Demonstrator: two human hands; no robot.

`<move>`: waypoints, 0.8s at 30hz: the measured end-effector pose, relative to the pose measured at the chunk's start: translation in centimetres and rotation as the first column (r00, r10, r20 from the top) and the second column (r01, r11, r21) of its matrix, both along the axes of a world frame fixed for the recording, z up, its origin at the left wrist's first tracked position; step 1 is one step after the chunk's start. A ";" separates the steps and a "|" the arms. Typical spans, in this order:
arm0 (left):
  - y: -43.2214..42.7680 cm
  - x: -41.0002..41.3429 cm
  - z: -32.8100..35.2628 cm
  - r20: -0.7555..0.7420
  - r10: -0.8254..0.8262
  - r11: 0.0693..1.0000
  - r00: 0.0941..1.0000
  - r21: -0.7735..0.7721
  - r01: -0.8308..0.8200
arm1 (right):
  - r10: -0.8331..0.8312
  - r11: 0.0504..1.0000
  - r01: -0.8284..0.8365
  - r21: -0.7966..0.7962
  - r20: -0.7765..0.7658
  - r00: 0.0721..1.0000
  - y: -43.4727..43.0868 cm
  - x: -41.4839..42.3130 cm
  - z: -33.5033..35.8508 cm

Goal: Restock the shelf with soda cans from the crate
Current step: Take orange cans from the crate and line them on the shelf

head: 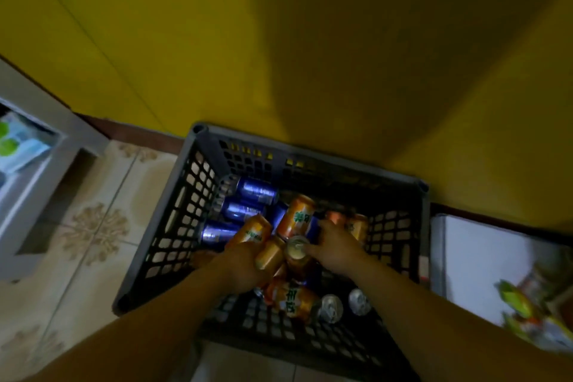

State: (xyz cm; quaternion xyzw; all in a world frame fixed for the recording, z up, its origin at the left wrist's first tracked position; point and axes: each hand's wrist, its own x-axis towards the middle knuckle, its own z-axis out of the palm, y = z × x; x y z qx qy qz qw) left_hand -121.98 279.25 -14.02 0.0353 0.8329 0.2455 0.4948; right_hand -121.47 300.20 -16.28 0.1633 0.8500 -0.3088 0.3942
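Note:
A dark grey slotted crate (173,220) stands on the floor against a yellow wall. Inside lie several blue cans (255,191) and orange soda cans (296,215), mostly on their sides. My left hand (240,268) reaches into the crate and grips an orange can (269,254) lying near the middle. My right hand (336,246) is beside it, fingers curled round the top of an upright orange can (297,253) with its silver lid showing. Both forearms come in from the bottom of the view.
A grey shelf unit (28,195) with green-and-white packs stands at the left. A white box or shelf (483,260) with colourful packets sits right of the crate. Patterned tile floor (96,226) lies between the left shelf and the crate.

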 end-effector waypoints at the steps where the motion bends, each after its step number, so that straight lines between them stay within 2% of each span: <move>1: 0.1 0.0 -1.5 0.012 -0.011 1.000 1.000 -0.020 0.011 | -0.001 1.000 0.002 -0.017 0.043 0.999 -0.3 0.2 -1.7; 5: 0.2 -0.3 -5.5 0.088 -0.059 0.998 0.994 0.022 0.057 | 0.021 0.995 -0.012 -0.096 0.096 0.995 -1.6 1.6 -6.6; 8: 0.1 -0.4 -6.5 0.109 -0.058 0.998 0.992 0.015 0.056 | 0.023 0.998 -0.021 -0.063 0.022 0.999 -2.2 2.5 -7.7; 11: 0.0 -0.1 -6.5 0.106 -0.062 0.998 0.992 0.032 0.059 | -0.099 0.991 0.094 -0.094 -0.053 0.994 -2.2 2.9 -6.4; 13: 0.3 -0.1 -5.3 0.092 -0.054 0.998 0.994 0.045 0.050 | -0.243 0.961 0.226 -0.157 -0.096 0.965 -2.0 2.9 -4.5; 17: 1.7 0.5 -0.5 0.031 -0.005 0.973 0.999 0.231 -0.003 | -0.416 0.895 0.368 -0.251 -0.179 0.891 -2.1 2.4 2.4; 20: 2.4 1.2 4.1 0.064 0.118 0.930 0.991 0.342 -0.133 | -0.487 0.859 0.417 -0.297 -0.223 0.844 -1.8 2.5 8.1; 24: 3.1 2.0 11.7 0.060 0.269 0.822 0.961 0.506 -0.262 | -0.574 0.805 0.450 -0.387 -0.315 0.756 -0.5 3.4 16.6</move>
